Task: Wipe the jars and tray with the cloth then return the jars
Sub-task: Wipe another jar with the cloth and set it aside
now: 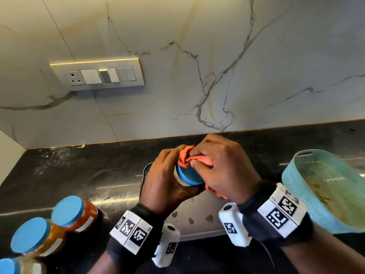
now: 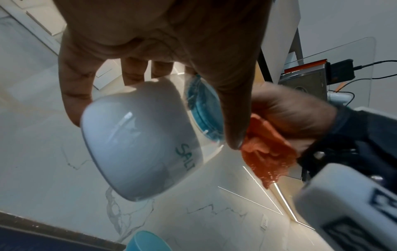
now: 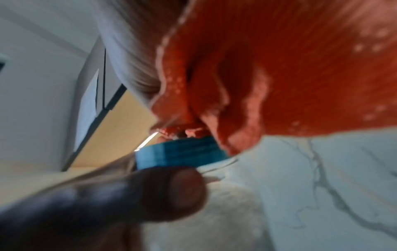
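Note:
My left hand (image 1: 167, 180) grips a clear jar of white salt (image 2: 137, 142), tilted and lifted above the counter; its blue lid (image 1: 188, 177) faces me. My right hand (image 1: 221, 167) clutches a bunched orange cloth (image 1: 186, 156) and presses it onto the lid's top. In the right wrist view the orange cloth (image 3: 279, 68) fills the upper frame above the blue lid (image 3: 182, 156). A steel tray (image 1: 199, 220) lies flat under my wrists. Three more blue-lidded jars stand at lower left, one with red contents (image 1: 79, 212), one with brown (image 1: 39, 236), one partly cut off (image 1: 11, 265).
A teal perforated basket (image 1: 327, 186) sits at the right, close to my right wrist. The black counter (image 1: 79, 175) runs back to a marble wall with a switch panel (image 1: 98, 74). Smudges mark the counter's far left corner.

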A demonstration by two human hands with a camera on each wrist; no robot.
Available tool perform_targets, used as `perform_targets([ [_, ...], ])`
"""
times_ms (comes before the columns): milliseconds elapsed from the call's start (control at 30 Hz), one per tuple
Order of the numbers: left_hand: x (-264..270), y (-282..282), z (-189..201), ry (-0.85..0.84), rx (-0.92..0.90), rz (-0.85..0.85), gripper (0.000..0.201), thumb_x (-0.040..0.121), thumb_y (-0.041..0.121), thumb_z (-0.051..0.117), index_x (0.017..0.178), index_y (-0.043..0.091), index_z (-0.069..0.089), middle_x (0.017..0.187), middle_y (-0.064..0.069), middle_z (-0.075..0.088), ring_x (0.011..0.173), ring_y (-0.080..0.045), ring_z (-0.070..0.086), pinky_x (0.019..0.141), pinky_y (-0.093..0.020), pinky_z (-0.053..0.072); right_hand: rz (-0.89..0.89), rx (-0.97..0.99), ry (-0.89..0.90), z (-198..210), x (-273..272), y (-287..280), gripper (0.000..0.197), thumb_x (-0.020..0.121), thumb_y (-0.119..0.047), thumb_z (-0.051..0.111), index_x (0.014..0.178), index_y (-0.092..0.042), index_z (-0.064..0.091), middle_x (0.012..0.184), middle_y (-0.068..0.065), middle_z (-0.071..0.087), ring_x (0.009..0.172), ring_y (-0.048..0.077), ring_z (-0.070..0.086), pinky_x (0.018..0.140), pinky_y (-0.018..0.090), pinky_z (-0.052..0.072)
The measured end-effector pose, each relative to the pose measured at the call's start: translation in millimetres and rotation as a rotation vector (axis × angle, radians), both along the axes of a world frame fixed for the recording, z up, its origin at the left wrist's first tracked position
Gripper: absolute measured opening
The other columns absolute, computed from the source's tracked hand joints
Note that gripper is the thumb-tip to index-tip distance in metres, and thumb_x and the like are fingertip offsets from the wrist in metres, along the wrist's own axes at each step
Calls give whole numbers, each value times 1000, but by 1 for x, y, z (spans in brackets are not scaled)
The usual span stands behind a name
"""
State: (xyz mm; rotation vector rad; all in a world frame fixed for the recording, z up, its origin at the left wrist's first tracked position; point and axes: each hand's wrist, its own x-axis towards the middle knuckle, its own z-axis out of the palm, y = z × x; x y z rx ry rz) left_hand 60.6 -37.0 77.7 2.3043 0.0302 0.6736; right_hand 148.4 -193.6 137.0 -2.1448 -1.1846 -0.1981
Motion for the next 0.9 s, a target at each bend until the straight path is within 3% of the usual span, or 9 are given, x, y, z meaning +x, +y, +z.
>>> perform_targets([
  [100, -2, 4, 2, 14, -4, 20, 87, 64, 61, 80, 135, 18, 56, 125, 7, 62, 114, -9, 60, 94, -28, 54, 158, -26, 29, 1, -12, -9, 15, 87, -25, 70, 100, -19, 75, 97, -6, 65, 85, 8, 61, 76, 25, 53],
  [300, -2, -6, 0, 17, -11, 21, 82, 63, 52, 89, 132, 24, 57, 120, 21, 55, 110, -7, 58, 90, -20, 49, -75, -10, 10, -5, 10, -6, 12, 82, -20, 76, 94, -16, 74, 93, -3, 68, 83, 14, 64, 76, 35, 58],
  [400, -2, -4, -4, 13, -12, 9, 85, 65, 54, 84, 135, 15, 56, 126, 9, 60, 112, -8, 60, 93, -22, 51, 119, -52, 22, -1, -8, -4, 15, 86, -28, 70, 98, -20, 73, 97, -8, 67, 87, 4, 61, 79, 20, 54],
  [467, -3, -6, -3, 21, -16, 1, 86, 66, 58, 82, 136, 14, 57, 126, 5, 62, 112, -7, 59, 94, -19, 50, 162, -88, 14, -1, -8, -11, 18, 87, -30, 66, 100, -20, 73, 99, -9, 67, 88, 2, 60, 80, 18, 53],
  [533, -4, -11, -2, 31, -22, 13, 85, 65, 63, 82, 135, 21, 57, 125, 13, 60, 112, -2, 57, 93, -9, 44, 38, -71, -5, -1, 5, -13, 15, 86, -26, 70, 98, -18, 73, 97, -6, 67, 85, 7, 62, 77, 26, 57],
  [600, -3, -16, -3, 30, -23, 31, 85, 63, 64, 82, 135, 28, 54, 123, 21, 55, 112, 3, 53, 93, -5, 41, -33, -63, -31, -3, 10, -12, 15, 84, -23, 74, 99, -17, 74, 97, -4, 68, 85, 11, 64, 77, 25, 56],
  [700, -2, -16, -7, 14, 14, 24, 84, 64, 62, 80, 135, 28, 50, 123, 20, 55, 113, -5, 56, 90, -27, 53, 123, -88, -27, -5, -2, -10, 19, 86, -28, 68, 102, -19, 75, 99, -6, 66, 88, 5, 61, 79, 15, 49],
  [833, -3, -18, -6, 31, -23, 36, 90, 60, 63, 81, 138, 32, 49, 121, 24, 53, 113, -3, 53, 90, -28, 48, -4, -51, -76, 0, 8, -9, 17, 82, -17, 77, 100, -16, 77, 95, -2, 65, 83, 10, 60, 74, 25, 55],
  [900, -2, -19, -8, 24, -15, 44, 85, 61, 65, 79, 134, 32, 49, 119, 24, 52, 112, -5, 53, 98, -42, 48, 83, -64, -59, 0, 4, -4, 16, 83, -19, 76, 100, -17, 76, 97, -3, 65, 85, 10, 61, 76, 23, 53],
])
